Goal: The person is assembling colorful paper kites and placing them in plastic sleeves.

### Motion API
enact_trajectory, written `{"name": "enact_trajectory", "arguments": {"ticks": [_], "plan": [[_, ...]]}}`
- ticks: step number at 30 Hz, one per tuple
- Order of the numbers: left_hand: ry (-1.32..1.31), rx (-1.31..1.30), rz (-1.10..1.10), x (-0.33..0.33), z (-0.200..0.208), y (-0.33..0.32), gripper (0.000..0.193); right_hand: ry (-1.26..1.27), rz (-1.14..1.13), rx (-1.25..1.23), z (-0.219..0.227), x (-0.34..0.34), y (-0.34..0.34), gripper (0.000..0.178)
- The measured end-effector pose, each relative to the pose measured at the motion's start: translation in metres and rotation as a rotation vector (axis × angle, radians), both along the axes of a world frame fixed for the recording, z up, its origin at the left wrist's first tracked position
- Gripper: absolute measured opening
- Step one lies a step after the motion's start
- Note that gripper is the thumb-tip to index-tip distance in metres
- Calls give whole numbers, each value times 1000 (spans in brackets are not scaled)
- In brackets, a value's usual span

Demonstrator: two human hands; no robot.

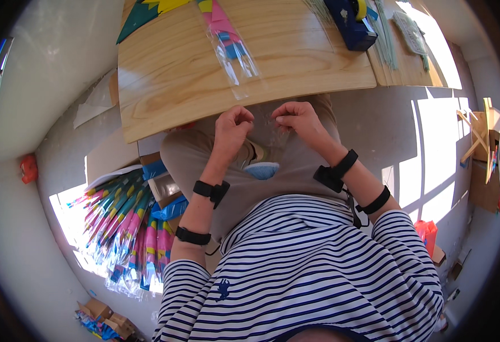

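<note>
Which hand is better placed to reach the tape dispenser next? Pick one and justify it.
Probably the right hand: it is nearer the blue tape dispenser, toward the right of the wooden table. The left hand is farther, nearer the clear-sleeved packet.

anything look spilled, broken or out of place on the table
Nothing clearly stands out. The colourful wrapped packet lies slightly aslant on the wooden table, its clear end near the front edge, but nothing looks spilled or broken.
</note>
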State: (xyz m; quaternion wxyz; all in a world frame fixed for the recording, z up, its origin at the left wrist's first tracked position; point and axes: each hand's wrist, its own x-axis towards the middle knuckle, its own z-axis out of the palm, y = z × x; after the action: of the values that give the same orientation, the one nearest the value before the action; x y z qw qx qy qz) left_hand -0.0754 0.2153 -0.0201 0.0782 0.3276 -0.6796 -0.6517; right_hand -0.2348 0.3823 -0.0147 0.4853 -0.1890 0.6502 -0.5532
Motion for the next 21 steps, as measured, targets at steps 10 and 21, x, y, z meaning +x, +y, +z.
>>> {"name": "enact_trajectory", "arguments": {"ticks": [10, 21], "plan": [[111, 158, -2, -14, -6, 10, 12, -52, 0, -41, 3, 6, -12, 15], [-99, -16, 34, -13, 9, 10, 7, 228, -58, 85, 1, -11, -4, 15]]}}
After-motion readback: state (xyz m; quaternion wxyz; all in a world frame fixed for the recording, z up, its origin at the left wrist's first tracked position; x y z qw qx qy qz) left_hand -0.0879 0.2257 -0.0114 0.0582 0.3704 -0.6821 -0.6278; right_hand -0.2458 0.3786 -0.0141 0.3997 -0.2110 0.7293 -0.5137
